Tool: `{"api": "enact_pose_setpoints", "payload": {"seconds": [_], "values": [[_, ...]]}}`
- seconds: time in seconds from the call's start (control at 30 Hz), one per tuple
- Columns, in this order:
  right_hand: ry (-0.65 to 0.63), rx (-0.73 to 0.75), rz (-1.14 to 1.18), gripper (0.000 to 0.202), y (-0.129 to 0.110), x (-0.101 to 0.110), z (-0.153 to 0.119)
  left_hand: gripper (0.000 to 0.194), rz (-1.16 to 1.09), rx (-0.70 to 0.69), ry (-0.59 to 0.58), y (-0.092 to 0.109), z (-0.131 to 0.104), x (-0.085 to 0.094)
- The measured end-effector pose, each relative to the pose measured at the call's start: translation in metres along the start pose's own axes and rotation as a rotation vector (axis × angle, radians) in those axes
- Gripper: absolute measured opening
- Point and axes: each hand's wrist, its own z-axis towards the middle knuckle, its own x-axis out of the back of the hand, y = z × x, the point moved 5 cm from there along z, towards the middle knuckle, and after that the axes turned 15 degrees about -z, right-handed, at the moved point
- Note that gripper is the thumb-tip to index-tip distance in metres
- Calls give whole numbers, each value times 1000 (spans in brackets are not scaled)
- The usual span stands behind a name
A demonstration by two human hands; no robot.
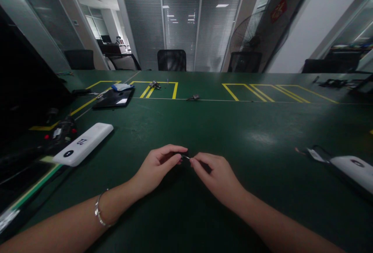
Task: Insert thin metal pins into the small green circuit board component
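Both hands meet low in the centre of the frame, each pinching at something tiny: the left hand (153, 170) has a small dark piece (183, 154) between thumb and fingers, while the right hand (218, 173) grips a thin pale piece (187, 157) by its end. Whether these are one object or two, I cannot tell.

Beneath them spreads a dark green tabletop (180, 124), marked across its far part with yellow tape outlines (175, 90). At left lies a white power bank (87, 142) numbered 22; a second white power bank (354, 170) is cut off by the right edge. Towards the upper left, a blue-and-white packet (122, 87) rests on a flat black device (113, 98), with metal parts (155, 85) nearby and another metal part (194, 97) just above the middle. Mesh-backed chairs (171, 59) line the far side, before a glass partition (182, 23) with blinds — a fan (244, 31) stands at upper right.

Forearms enter from the lower corners and converge, the left wearing a silvery bracelet (98, 211). Both wrists are near the table, thumbs turned inward, the fingertips of the two hands close together — the right hand's fingers curled, the left index finger reaching over its thumb.
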Motion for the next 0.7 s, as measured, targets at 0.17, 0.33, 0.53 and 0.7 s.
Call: {"api": "enact_pose_setpoints", "payload": {"seconds": [0.17,0.33,0.53,0.7], "values": [[8,-4,-38,25,1,-1,0,22,-11,3,46,-2,0,2],[0,27,-14,24,2,-2,-2,21,20,6,47,1,-1,2],[-31,78,-4,25,1,-2,-2,19,-105,111,-7,-4,0,1],[-9,84,-31,24,0,-2,-1,19,-152,118,-12,-9,1,-1]]}}
